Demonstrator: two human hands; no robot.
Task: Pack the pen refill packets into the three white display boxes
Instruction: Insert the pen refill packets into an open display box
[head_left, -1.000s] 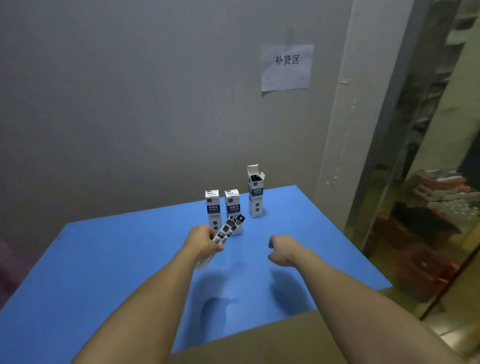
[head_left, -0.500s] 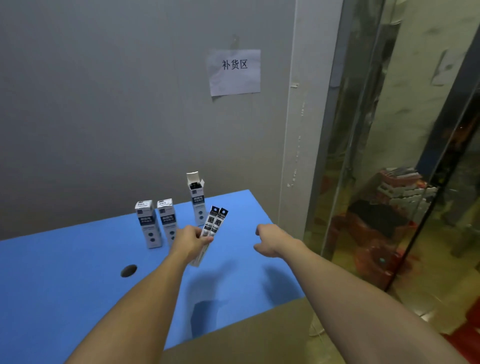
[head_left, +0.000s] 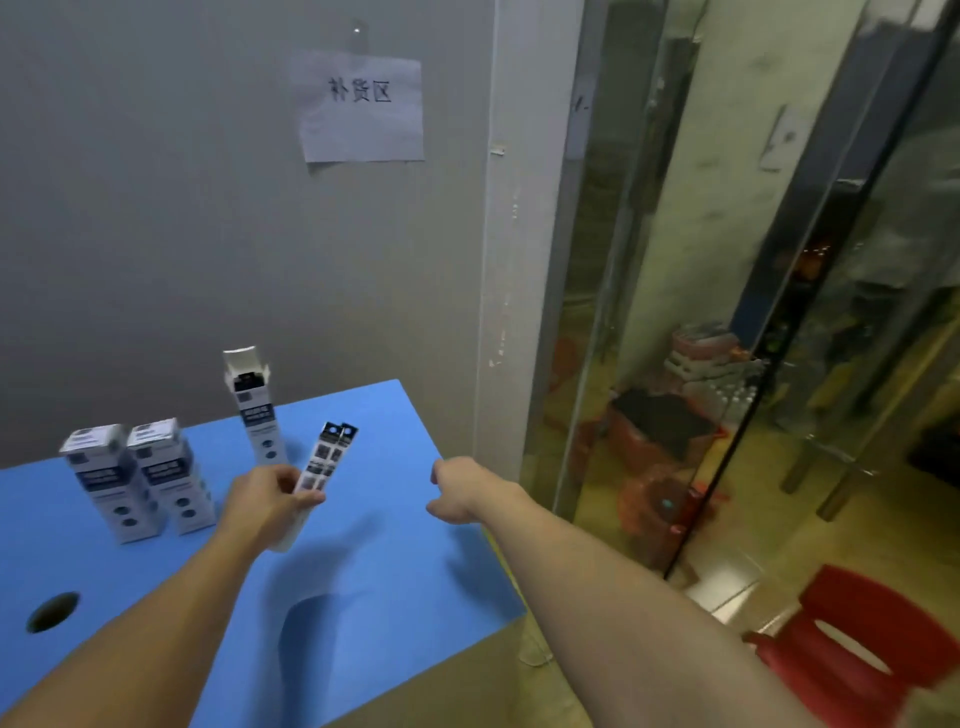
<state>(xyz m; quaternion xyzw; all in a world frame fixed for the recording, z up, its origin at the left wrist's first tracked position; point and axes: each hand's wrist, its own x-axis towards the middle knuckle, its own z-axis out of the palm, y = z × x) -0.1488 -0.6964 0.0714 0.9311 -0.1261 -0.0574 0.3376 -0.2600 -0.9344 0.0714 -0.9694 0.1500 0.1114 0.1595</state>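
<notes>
**Left hand holds refill packets beside the open box**

The left hand (head_left: 265, 496) sits near the middle of the blue tabletop (head_left: 363, 571), its fingers (head_left: 306, 498) curled round a small bundle of packets (head_left: 324, 460). The packets are long, narrow, black-and-white strips; they tilt up and away toward 1 o'clock, and their lower end pokes out below the hand. At least two strips show at the top, side by side.

The right hand (head_left: 457, 491) hovers at 3 o'clock of the left one, above the tabletop's right edge. Its fingers are curled in loosely and hold nothing that can be seen.

Three white boxes stand upright on the tabletop. The open box (head_left: 254, 410) is at 12 o'clock of the left hand, near the far edge; its top flap stands up and something dark shows in its mouth. The packets' upper end is just right of this box, not touching it. Two closed boxes stand at 9 to 10 o'clock of the left hand, touching or nearly so: the left box (head_left: 106, 480) and the right box (head_left: 169, 475).

A round dark hole (head_left: 52, 612) is in the tabletop at 8 o'clock. A paper sign (head_left: 361, 106) hangs on the grey wall. A red stool (head_left: 857, 644) stands on the floor at 4 o'clock.
</notes>
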